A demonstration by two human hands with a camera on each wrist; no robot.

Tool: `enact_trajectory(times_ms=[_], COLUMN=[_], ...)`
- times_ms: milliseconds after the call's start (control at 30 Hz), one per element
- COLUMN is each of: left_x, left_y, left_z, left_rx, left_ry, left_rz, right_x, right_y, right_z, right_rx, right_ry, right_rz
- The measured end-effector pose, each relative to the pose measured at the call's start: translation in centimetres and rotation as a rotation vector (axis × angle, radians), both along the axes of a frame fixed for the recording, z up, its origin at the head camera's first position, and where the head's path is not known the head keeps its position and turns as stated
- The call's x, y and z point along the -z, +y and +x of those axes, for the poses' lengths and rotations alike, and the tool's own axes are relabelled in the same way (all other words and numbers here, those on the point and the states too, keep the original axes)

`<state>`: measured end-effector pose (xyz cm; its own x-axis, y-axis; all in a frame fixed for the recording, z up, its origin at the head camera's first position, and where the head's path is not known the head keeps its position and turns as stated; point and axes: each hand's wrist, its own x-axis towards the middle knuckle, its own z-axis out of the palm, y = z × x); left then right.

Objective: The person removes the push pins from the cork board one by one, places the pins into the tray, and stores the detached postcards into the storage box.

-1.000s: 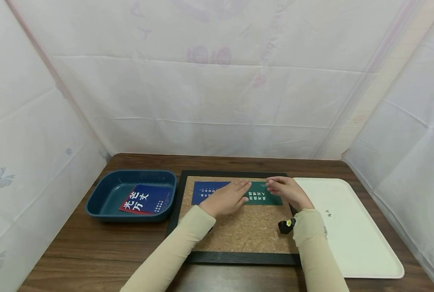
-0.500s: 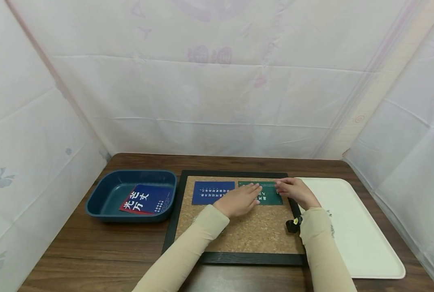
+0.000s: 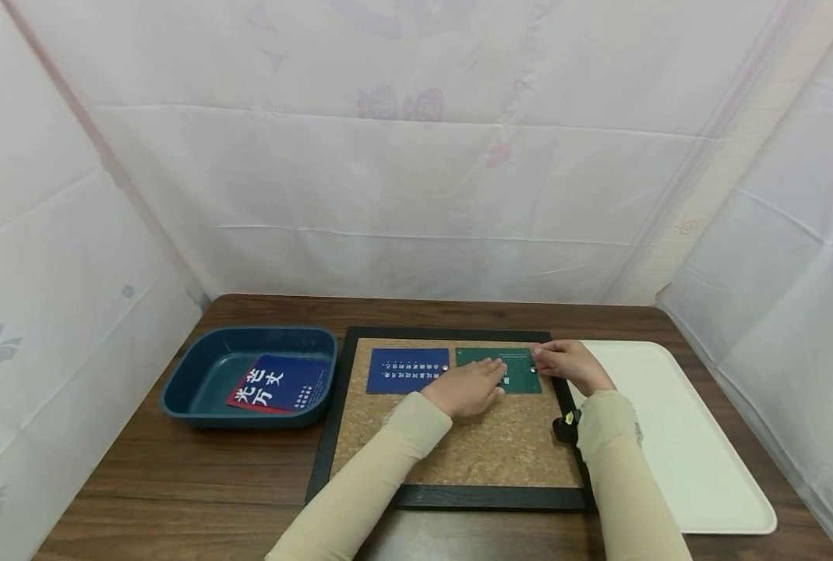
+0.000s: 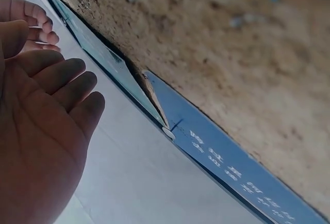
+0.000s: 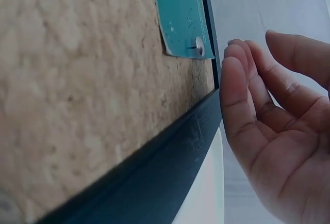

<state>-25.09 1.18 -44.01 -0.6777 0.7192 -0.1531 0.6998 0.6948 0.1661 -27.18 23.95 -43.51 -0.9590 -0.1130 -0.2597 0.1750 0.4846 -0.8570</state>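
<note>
Green rectangular card [image 3: 517, 378] is lying, edge bowing, on the speckled cork board [image 3: 486, 452]. Left hand [image 3: 468, 386], fingers straight and slightly parted, is reaching over it, leaving the blue rectangular card [image 3: 405, 370] uncovered versus a second ago. Right hand [image 3: 571, 365] is hovering beside the green one, fingers loosely curled, pinching nothing; silvery round-headed pin [image 5: 199, 44] is showing, so that end is looking fastened.
</note>
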Motion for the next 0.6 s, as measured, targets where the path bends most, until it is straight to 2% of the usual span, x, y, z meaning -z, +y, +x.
enact_trajectory(times_ms=[367,600], left_x=[-0.5,0.1], left_y=[0.6,1.2], left_z=[0.1,-0.3], left_rx=[-0.008,-0.007], left_ry=[-0.023,-0.007], left_rz=[-0.033,-0.063], right_x=[0.3,1.0], right_y=[0.5,1.0], right_z=[-0.3,-0.7], right_rx=[0.013,-0.019], right_ry=[-0.029,-0.030], right_rz=[0.064,0.031])
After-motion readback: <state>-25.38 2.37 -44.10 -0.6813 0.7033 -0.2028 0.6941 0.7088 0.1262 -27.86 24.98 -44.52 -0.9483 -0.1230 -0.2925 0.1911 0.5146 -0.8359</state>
